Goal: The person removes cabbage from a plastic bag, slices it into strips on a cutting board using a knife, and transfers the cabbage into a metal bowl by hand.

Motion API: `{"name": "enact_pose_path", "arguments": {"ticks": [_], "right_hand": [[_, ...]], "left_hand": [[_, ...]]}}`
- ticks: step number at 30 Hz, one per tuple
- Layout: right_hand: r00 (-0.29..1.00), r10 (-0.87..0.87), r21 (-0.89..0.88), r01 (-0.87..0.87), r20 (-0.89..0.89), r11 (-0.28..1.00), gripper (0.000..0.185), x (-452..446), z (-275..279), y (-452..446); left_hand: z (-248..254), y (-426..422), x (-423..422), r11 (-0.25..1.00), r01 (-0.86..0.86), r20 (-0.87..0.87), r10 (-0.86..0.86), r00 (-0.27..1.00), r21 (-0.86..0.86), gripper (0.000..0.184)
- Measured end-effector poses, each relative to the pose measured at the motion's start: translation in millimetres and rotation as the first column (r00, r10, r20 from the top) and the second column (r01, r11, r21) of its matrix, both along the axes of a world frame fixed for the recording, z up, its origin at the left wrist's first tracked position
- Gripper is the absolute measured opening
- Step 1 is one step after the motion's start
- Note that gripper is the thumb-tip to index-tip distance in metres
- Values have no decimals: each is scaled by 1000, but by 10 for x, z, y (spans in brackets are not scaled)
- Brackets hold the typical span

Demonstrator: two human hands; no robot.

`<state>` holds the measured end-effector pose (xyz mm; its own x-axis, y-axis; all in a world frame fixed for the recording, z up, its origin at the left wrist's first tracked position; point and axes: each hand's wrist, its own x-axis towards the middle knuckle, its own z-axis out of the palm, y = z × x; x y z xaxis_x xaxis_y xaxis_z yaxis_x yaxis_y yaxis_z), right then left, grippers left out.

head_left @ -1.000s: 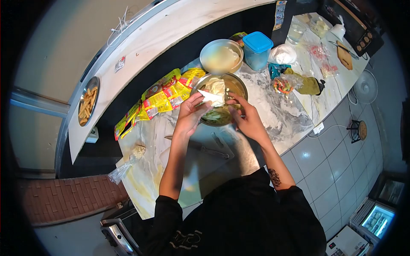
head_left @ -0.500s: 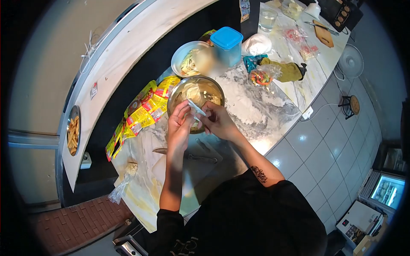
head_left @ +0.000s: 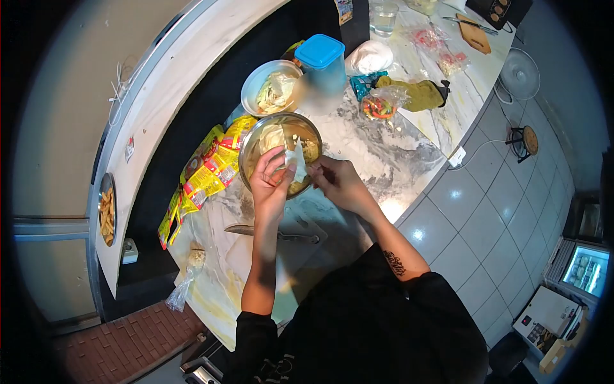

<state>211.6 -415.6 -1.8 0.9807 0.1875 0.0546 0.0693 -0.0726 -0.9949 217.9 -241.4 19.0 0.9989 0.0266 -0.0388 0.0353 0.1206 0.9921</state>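
My left hand [head_left: 270, 185] is closed on a small white packet [head_left: 298, 161], pinched between thumb and fingers above a steel mixing bowl [head_left: 246, 148]. Just to the right of the packet, my right hand [head_left: 340, 184] has its fingertips pressed together; what they hold, if anything, is too small to make out. Inside the bowl lie a pale, folded piece [head_left: 272, 138] and yellowish crumbly food [head_left: 311, 150]. Under my left forearm, a knife [head_left: 240, 230] rests on a pale cutting board [head_left: 300, 253].
Behind the bowl stand a second bowl [head_left: 249, 86] with shredded vegetables and a blue-lidded container [head_left: 320, 52]. Yellow packaging [head_left: 208, 176] lies left. White powder [head_left: 358, 137] covers the counter at right, near a bag of cut vegetables [head_left: 378, 109]. A knotted plastic bag [head_left: 185, 285] sits front left.
My right hand has moved right, apart from my left. The white packet now points upward in my left hand, with more of it showing. The camera view has shifted slightly.
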Motion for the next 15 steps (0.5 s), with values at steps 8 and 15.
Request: {"name": "enact_pose_path", "arguments": {"ticks": [8,15], "right_hand": [[996,83,-134,-77,40,988,13,-145,146,71],[860,375,-379,-237,347,894,25,-737,-138,469]], "left_hand": [[93,281,-292,982,-155,21,154,988,104,43],[-75,1001,-1262,874,-457,-33,468,883,165,34]]}}
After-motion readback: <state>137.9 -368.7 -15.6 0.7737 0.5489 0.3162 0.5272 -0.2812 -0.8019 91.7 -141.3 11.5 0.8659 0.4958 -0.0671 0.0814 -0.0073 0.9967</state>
